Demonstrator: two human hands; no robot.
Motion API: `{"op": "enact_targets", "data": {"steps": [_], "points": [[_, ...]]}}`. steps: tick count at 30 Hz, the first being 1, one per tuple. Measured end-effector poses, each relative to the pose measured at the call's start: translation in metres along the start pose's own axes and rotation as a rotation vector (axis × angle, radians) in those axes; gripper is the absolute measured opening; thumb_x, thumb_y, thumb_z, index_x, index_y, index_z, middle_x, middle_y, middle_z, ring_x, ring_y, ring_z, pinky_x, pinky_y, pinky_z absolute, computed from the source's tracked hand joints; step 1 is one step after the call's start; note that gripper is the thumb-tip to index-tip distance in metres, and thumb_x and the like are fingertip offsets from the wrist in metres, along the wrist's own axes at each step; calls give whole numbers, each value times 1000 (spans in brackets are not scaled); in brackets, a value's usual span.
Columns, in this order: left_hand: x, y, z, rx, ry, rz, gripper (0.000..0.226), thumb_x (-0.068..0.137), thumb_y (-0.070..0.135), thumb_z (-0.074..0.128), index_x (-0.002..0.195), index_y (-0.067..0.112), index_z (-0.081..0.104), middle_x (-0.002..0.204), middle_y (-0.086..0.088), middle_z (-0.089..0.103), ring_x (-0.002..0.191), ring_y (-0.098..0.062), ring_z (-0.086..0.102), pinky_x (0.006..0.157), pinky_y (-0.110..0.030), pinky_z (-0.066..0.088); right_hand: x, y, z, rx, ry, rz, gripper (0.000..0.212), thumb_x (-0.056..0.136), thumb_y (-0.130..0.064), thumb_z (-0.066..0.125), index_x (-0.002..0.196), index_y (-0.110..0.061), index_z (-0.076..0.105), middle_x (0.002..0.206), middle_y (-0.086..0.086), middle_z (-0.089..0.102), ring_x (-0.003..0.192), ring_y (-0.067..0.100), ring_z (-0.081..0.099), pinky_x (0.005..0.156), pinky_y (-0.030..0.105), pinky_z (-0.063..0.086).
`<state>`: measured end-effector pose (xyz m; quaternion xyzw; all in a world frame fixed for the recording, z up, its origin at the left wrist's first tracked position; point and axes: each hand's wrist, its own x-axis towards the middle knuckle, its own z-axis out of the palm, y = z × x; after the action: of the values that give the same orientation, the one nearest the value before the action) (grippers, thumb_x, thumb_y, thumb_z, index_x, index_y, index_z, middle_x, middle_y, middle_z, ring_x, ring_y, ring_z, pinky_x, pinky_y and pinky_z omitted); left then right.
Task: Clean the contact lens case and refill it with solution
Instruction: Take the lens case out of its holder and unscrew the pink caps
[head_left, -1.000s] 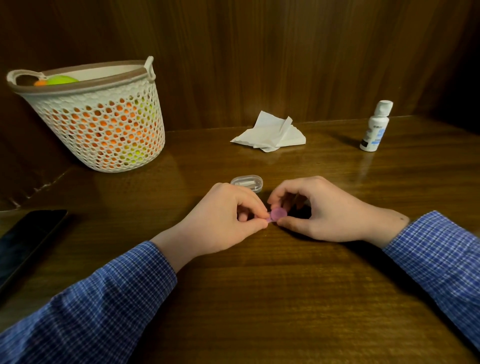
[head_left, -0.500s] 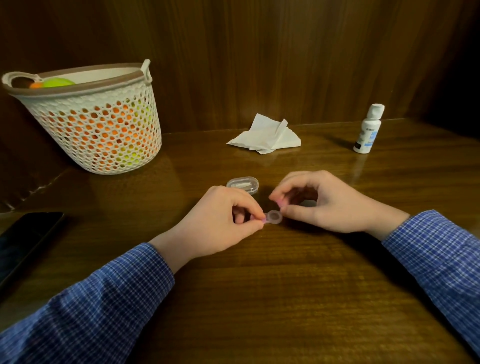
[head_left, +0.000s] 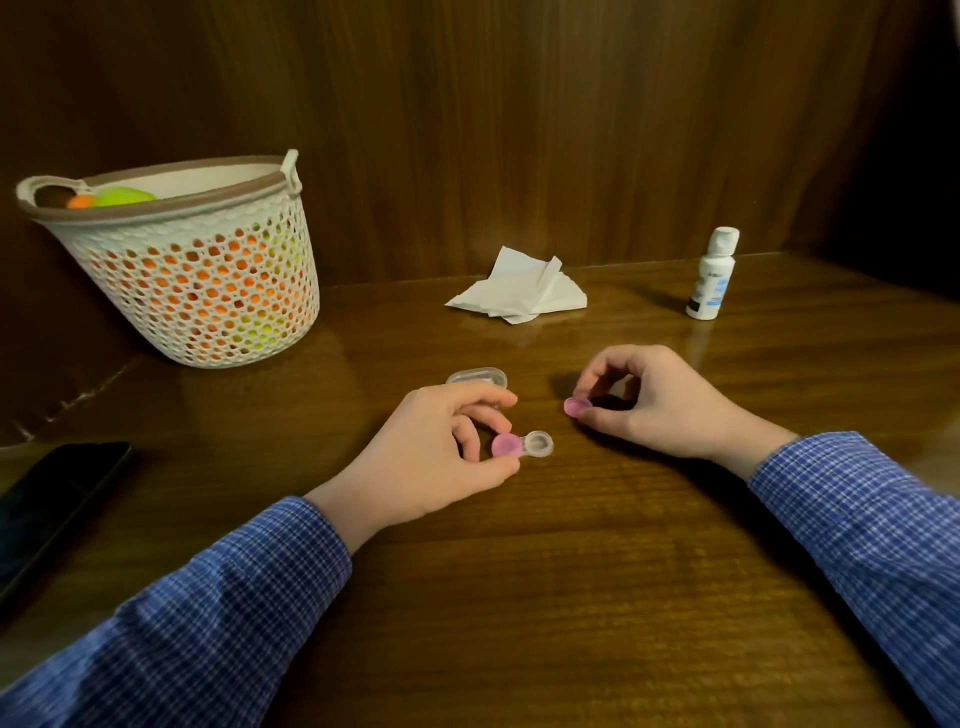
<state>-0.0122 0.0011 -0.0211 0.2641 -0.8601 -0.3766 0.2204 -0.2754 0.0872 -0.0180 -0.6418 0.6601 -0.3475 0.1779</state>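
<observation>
The contact lens case (head_left: 523, 446) was held low over the wooden table (head_left: 571, 597), near its middle, pinched at its left end by the thumb and curled fingers of the left hand (head_left: 431, 457). A pink cap (head_left: 506, 446) was seen on the left well, while the right well (head_left: 538, 444) lay uncovered, a clear ring turned upward. A second pink cap (head_left: 577, 407) was pinched between the thumb and fingertips of the right hand (head_left: 649, 400), which was set down on the table to the right of the case and apart from it. Whether that cap touched the wood could not be told.

A small clear plastic container (head_left: 478, 376) was found just behind the left hand. Farther back, against the wood-panelled wall, a crumpled white tissue (head_left: 519, 291) was laid, and to its right a white solution bottle (head_left: 711, 275) was stood upright with its cap on. A white perforated basket (head_left: 208, 291) with orange and green items inside was placed at the back left. A dark phone (head_left: 47, 509) was laid flat at the left edge. Both forearms were covered by blue checked sleeves (head_left: 218, 613).
</observation>
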Motion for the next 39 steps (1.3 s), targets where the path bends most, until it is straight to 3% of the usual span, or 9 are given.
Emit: {"op": "enact_targets", "data": {"steps": [4, 8, 13, 20, 24, 27, 29, 33, 39], "points": [[-4, 2, -1, 21, 20, -16, 63, 82, 22, 86, 139, 28, 60, 106, 15, 74, 67, -9, 70, 61, -16, 55, -1, 0, 1, -52, 49, -19, 25, 81, -42, 84, 98, -37, 68, 99, -16, 70, 94, -1, 66, 79, 22, 58], [-6, 7, -1, 1, 28, -38, 61, 84, 20, 84, 139, 27, 59, 106, 13, 75, 66, -5, 67, 59, -14, 52, -9, -11, 2, -16, 77, -135, 30, 81, -36, 84, 104, -40, 66, 98, -19, 69, 96, 0, 65, 75, 15, 52], [-11, 9, 2, -9, 47, -49, 61, 85, 13, 83, 139, 26, 59, 104, 13, 75, 67, -3, 64, 60, -14, 52, -20, -31, 18, -230, -56, -213, 42, 71, -61, 69, 110, -48, 59, 99, -28, 60, 101, -7, 56, 76, 16, 53], [-21, 11, 5, 35, 85, -47, 62, 86, 11, 80, 142, 27, 58, 102, 14, 74, 70, -3, 66, 66, -16, 56, -16, -32, 28, -336, 41, -199, 32, 78, -52, 77, 100, -48, 54, 88, -26, 59, 85, -5, 56, 68, 13, 44], [-25, 11, 6, 23, 101, -62, 60, 87, 8, 79, 139, 29, 60, 99, 17, 75, 74, -12, 68, 69, -20, 59, -16, -32, 31, -248, 24, -158, 27, 82, -37, 78, 101, -43, 60, 86, -23, 67, 83, -2, 64, 78, 27, 57], [-27, 11, 6, 14, 102, -67, 58, 89, 7, 77, 139, 30, 60, 99, 19, 76, 75, -15, 69, 71, -20, 59, -19, -32, 33, -172, -4, -160, 26, 86, -29, 73, 105, -42, 62, 90, -24, 70, 90, -3, 67, 83, 30, 60], [-27, 10, 6, 2, 96, -64, 57, 89, 7, 76, 139, 31, 60, 99, 19, 77, 75, -14, 69, 72, -19, 59, -20, -34, 34, -138, -24, -161, 24, 85, -34, 72, 105, -43, 62, 90, -23, 72, 92, -5, 67, 84, 30, 60], [-27, 11, 6, 27, 80, -42, 57, 89, 10, 77, 139, 33, 60, 98, 23, 77, 82, -16, 72, 76, -19, 59, -21, -38, 34, -131, -47, -174, 36, 78, -66, 71, 106, -46, 60, 92, -25, 71, 92, -5, 67, 85, 27, 59], [-27, 9, 7, 16, 104, 4, 46, 90, 11, 77, 127, 36, 65, 96, 22, 77, 83, -12, 73, 74, -16, 58, -20, -38, 37, -207, -45, -218, 51, 71, -73, 73, 111, -45, 60, 97, -26, 67, 96, -6, 62, 84, 24, 58]]}}
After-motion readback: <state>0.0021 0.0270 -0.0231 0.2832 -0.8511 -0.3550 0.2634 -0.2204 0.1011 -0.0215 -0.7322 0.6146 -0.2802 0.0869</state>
